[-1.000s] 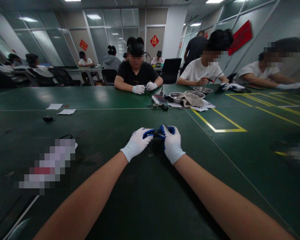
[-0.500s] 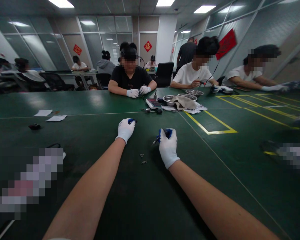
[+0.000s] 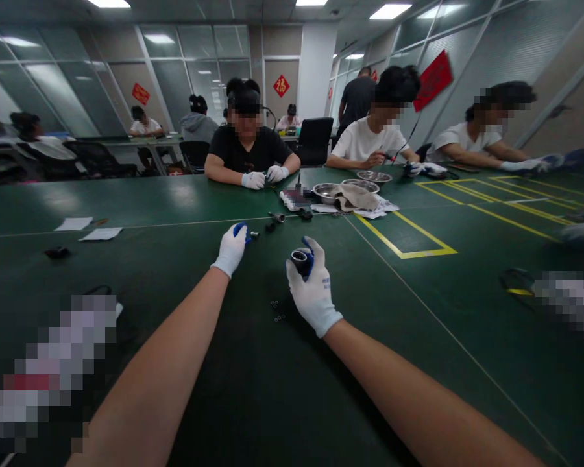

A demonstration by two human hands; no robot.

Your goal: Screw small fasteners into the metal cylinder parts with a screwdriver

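My left hand [image 3: 231, 251], in a white glove with blue fingertips, is closed in a pinch. A small metallic piece [image 3: 255, 234] shows at its fingertips, too small to name. My right hand [image 3: 312, 288], gloved alike, curls its thumb and fingers round a black cylindrical part [image 3: 299, 258] with a silvery ring at its upward-facing end. Several small metal rings [image 3: 278, 318], perhaps nuts, lie on the green table [image 3: 253, 389] between my forearms. Just beyond my hands sit dark metal and black parts [image 3: 276, 219].
Metal bowls [image 3: 327, 191] with a grey cloth [image 3: 355, 198] stand at the far side. A co-worker's gloved hands [image 3: 265, 178] work opposite me. Papers [image 3: 101, 233] and a small black object [image 3: 57, 253] lie left. Yellow tape [image 3: 428, 253] marks the right side.
My right hand has turned and opened somewhat, so the part's round end now faces up. My left hand shifted slightly, and a metallic piece now shows at its fingertips. The view swung slightly.
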